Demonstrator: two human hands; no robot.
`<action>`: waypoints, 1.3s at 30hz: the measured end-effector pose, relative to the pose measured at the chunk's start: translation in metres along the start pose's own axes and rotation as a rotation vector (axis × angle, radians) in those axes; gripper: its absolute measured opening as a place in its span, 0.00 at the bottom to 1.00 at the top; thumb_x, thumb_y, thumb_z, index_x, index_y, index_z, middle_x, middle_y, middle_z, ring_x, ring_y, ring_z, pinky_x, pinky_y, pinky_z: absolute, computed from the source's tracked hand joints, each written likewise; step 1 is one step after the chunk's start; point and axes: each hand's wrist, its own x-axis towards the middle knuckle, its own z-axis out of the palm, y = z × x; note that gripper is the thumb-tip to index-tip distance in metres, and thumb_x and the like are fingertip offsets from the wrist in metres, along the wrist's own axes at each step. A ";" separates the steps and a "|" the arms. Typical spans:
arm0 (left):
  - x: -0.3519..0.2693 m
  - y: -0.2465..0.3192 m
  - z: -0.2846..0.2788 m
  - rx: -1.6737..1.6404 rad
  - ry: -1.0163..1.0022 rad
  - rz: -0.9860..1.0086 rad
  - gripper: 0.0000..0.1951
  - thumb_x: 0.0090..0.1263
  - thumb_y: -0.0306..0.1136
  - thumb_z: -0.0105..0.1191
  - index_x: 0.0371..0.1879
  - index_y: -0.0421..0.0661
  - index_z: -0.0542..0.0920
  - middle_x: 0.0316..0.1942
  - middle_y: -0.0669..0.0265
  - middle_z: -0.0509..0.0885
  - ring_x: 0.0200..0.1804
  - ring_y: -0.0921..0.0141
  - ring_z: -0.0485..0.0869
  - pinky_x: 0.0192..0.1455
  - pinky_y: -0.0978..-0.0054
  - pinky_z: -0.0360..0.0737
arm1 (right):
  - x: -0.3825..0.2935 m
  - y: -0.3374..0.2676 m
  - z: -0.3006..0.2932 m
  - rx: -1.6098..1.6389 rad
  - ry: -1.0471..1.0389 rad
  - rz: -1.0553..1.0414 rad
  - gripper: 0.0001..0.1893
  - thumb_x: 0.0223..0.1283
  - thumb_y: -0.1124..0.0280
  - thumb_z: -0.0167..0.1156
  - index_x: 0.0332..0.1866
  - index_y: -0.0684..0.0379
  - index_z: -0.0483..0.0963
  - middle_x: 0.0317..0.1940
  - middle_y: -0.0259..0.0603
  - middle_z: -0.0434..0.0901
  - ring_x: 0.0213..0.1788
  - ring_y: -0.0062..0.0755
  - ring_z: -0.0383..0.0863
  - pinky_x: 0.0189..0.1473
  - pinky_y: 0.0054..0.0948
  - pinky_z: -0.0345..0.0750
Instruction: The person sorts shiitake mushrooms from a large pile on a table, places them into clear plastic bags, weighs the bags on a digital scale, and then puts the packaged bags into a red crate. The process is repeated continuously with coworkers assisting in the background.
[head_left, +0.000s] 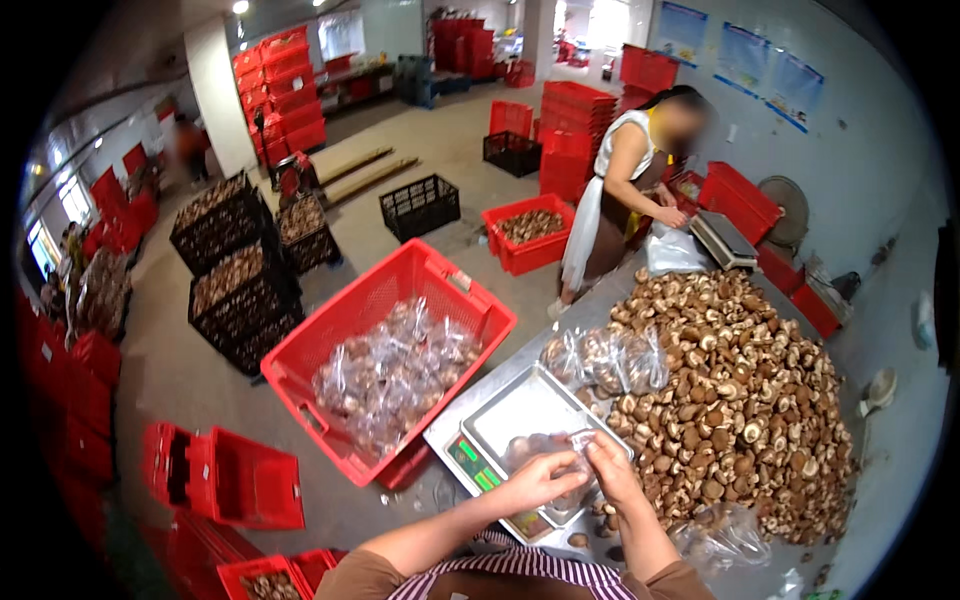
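Over the steel pan of a digital weighing scale (517, 412), my left hand (544, 480) and my right hand (611, 469) hold the gathered neck of a clear plastic bag (529, 450). Mushrooms fill the bag, partly hidden behind my fingers and wrists. To the right of my right hand spreads a large heap of loose brown shiitake mushrooms (727, 397) on the metal table (517, 352). Several tied bags of mushrooms (611, 356) lie just beyond the scale, against the heap. Near my right forearm is a crumpled clear plastic bag (724, 536).
Left of the table, a red plastic crate (300, 360) holds several bagged portions. A co-worker (622, 180) stands at the table's far end beside a second scale (724, 240) and white plastic bags (675, 251). Black crates of mushrooms (240, 315) are stacked on the floor; red crates (255, 480) lie nearer.
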 end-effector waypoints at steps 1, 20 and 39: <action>-0.005 0.011 0.000 0.026 -0.002 0.025 0.11 0.75 0.32 0.56 0.52 0.41 0.79 0.40 0.73 0.82 0.41 0.82 0.79 0.44 0.82 0.77 | 0.001 0.000 -0.005 -0.010 0.023 0.116 0.13 0.73 0.67 0.53 0.54 0.63 0.76 0.41 0.28 0.81 0.40 0.20 0.78 0.46 0.22 0.76; 0.054 -0.086 -0.082 -0.233 0.420 -0.119 0.10 0.72 0.34 0.52 0.33 0.41 0.82 0.26 0.68 0.84 0.31 0.74 0.82 0.36 0.77 0.77 | -0.025 0.032 -0.003 -0.001 0.120 0.033 0.10 0.73 0.71 0.52 0.46 0.65 0.79 0.50 0.42 0.83 0.54 0.32 0.80 0.62 0.34 0.75; 0.073 -0.064 -0.058 -0.761 0.252 -0.150 0.23 0.74 0.35 0.55 0.65 0.45 0.70 0.62 0.48 0.76 0.63 0.56 0.78 0.64 0.58 0.77 | -0.038 0.050 -0.001 -1.023 0.131 -0.289 0.15 0.56 0.63 0.69 0.36 0.63 0.75 0.30 0.46 0.78 0.33 0.48 0.80 0.37 0.41 0.78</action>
